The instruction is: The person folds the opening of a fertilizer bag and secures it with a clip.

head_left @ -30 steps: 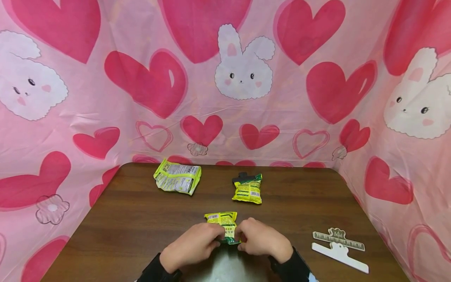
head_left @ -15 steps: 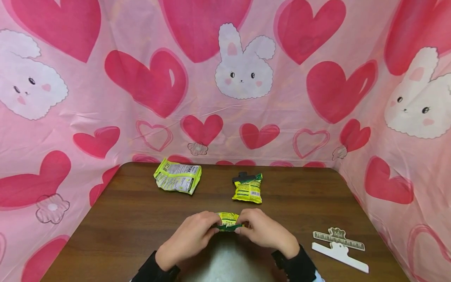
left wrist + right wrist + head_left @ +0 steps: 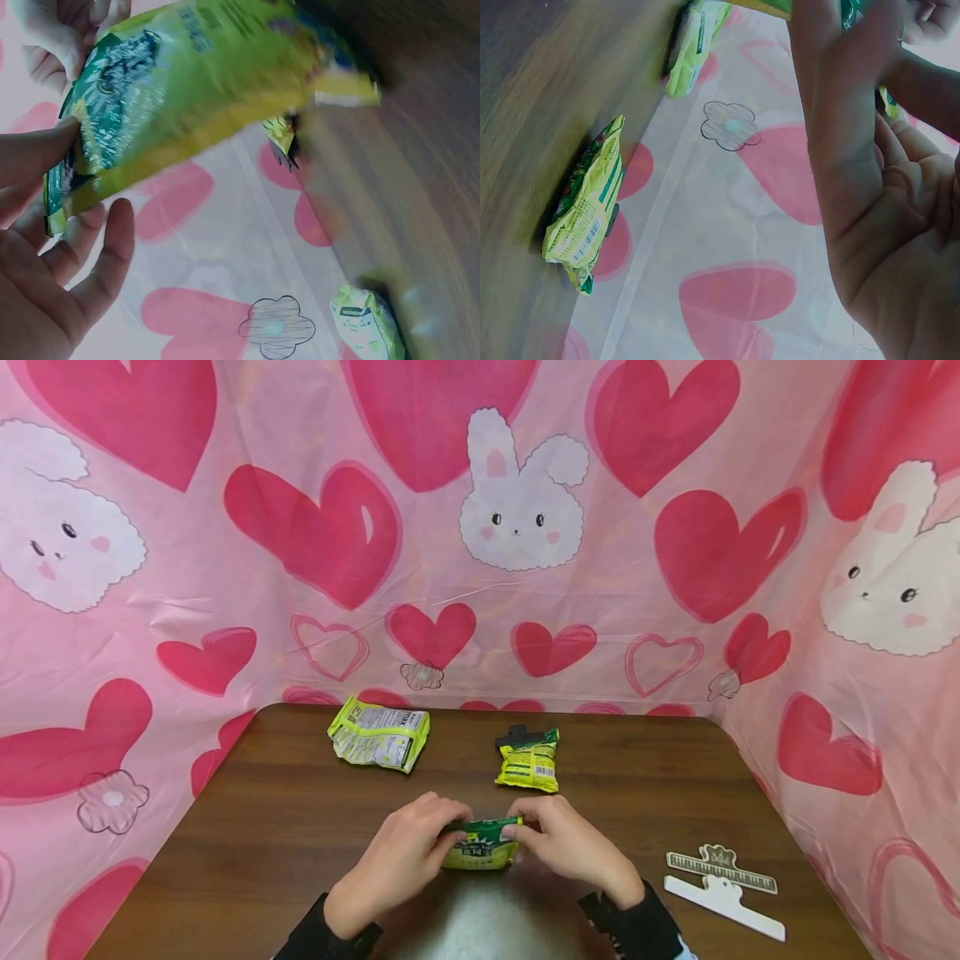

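A green and yellow snack packet [image 3: 480,847] stands upright at the near middle of the table, its dark green top band folded over. My left hand [image 3: 408,852] pinches the left end of that band between thumb and fingers. At the right end, my right hand [image 3: 566,847] pinches the same band, thumb in front and fingers behind. In the left wrist view the packet [image 3: 187,90] slants across, its green end between the left thumb and fingers. Most of it is hidden behind the right hand [image 3: 885,165] in the right wrist view.
Farther back lies a second yellow packet [image 3: 528,767] with a black clip [image 3: 519,738] across its top. A lime and white pouch [image 3: 381,737] lies at the back left. Two bag clips, one patterned [image 3: 720,865] and one white [image 3: 723,906], lie at the right.
The packet has tipped up from lying with its printed back showing to standing with its front toward me. Both hands turned with it, keeping their pinch on its green end.
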A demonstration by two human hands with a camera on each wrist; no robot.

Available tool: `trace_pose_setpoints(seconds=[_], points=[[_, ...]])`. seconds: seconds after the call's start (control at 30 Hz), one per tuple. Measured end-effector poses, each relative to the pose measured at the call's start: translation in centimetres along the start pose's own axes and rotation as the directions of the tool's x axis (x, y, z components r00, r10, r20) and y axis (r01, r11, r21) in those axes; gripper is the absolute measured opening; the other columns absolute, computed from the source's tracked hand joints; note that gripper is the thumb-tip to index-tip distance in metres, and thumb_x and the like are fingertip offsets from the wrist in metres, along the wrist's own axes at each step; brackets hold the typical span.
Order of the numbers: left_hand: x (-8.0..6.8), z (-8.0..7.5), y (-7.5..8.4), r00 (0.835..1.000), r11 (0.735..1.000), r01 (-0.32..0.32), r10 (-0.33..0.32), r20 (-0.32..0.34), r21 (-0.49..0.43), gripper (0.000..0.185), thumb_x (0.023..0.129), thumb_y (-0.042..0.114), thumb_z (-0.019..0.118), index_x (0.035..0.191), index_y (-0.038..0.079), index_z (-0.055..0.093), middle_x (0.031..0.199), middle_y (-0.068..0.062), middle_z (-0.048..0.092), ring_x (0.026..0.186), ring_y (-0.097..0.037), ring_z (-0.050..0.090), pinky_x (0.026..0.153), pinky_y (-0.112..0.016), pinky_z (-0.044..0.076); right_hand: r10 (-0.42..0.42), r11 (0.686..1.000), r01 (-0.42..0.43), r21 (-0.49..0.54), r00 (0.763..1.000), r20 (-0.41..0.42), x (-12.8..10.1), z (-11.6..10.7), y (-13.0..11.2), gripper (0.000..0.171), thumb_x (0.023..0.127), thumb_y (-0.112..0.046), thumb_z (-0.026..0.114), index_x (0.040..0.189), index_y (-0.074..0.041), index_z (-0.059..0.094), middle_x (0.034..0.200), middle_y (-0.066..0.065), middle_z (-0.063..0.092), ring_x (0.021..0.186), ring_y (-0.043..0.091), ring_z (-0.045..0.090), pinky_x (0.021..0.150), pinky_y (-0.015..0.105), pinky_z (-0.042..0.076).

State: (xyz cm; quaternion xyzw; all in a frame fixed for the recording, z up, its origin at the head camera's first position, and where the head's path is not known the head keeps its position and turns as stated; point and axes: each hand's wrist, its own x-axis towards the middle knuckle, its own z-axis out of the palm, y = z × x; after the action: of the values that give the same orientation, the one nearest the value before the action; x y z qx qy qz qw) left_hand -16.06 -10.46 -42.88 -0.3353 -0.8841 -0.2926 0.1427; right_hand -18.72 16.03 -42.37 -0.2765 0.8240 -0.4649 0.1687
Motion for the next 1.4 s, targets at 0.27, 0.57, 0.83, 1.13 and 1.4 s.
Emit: trace_pose_setpoints(seconds=[0.27, 0.57, 0.83, 1.13, 1.4], points=[[0.1, -0.2, -0.1, 0.997, 0.999, 0.029, -0.027, 0.075, -0.028, 0.034, 0.09, 0.016, 0.087, 0.119, 0.02, 0.071, 0.112, 0.011, 0.066, 0.1, -0.006, 0.058, 0.083, -0.032, 0.056, 0.012, 0.998, -0.011, 0.057, 1.0, -0.018, 0.0, -0.1, 0.2, 0.005, 0.106, -0.014, 0.067, 0.106, -0.01, 0.069, 0.091, 0.001, 0.077, 0.073, 0.034, 0.073, 0.061, 0.05, 0.059], [0.1, -0.2, -0.6, 0.986, 0.999, 0.042, -0.042, 0.16, 0.004, 0.041, 0.088, 0.024, 0.09, 0.124, 0.018, 0.071, 0.12, 0.008, 0.067, 0.105, -0.009, 0.061, 0.089, -0.037, 0.056, -0.007, 0.999, 0.008, 0.04, 1.0, -0.029, 0.2, 0.0, 0.3, 0.028, 0.102, -0.012, 0.071, 0.127, -0.006, 0.059, 0.091, 0.001, 0.073, 0.072, 0.033, 0.07, 0.065, 0.037, 0.059], [0.1, -0.2, -0.8, 0.984, 0.999, 0.044, -0.046, 0.171, 0.016, 0.029, 0.093, 0.022, 0.085, 0.12, 0.018, 0.075, 0.114, 0.008, 0.072, 0.101, -0.008, 0.063, 0.087, -0.038, 0.056, -0.077, 0.99, 0.066, -0.121, 0.993, -0.086, 0.3, 0.0, 0.4, 0.027, 0.1, -0.017, 0.076, 0.12, -0.012, 0.059, 0.099, -0.002, 0.062, 0.082, 0.015, 0.06, 0.072, 0.032, 0.052], [0.0, 0.0, -1.0, 0.986, 0.998, 0.041, -0.048, 0.158, 0.05, 0.026, 0.093, 0.023, 0.084, 0.117, 0.017, 0.076, 0.108, 0.009, 0.072, 0.096, -0.008, 0.064, 0.083, -0.038, 0.056, -0.213, 0.915, 0.14, -0.379, 0.964, -0.159, 0.1, 1.2, -0.2, 0.026, 0.091, -0.013, 0.085, 0.106, -0.021, 0.066, 0.123, -0.006, 0.057, 0.111, 0.015, 0.056, 0.093, 0.042, 0.053], [0.0, 0.2, -1.2, 0.989, 0.997, 0.029, -0.039, 0.143, 0.077, 0.025, 0.094, 0.023, 0.083, 0.117, 0.017, 0.076, 0.106, 0.009, 0.072, 0.095, -0.008, 0.063, 0.081, -0.037, 0.055, -0.262, 0.832, 0.133, -0.538, 0.95, -0.17, 0.3, 2.1, -0.5, 0.028, 0.086, -0.016, 0.09, 0.102, -0.02, 0.068, 0.112, -0.007, 0.058, 0.103, 0.015, 0.051, 0.086, 0.039, 0.049]])
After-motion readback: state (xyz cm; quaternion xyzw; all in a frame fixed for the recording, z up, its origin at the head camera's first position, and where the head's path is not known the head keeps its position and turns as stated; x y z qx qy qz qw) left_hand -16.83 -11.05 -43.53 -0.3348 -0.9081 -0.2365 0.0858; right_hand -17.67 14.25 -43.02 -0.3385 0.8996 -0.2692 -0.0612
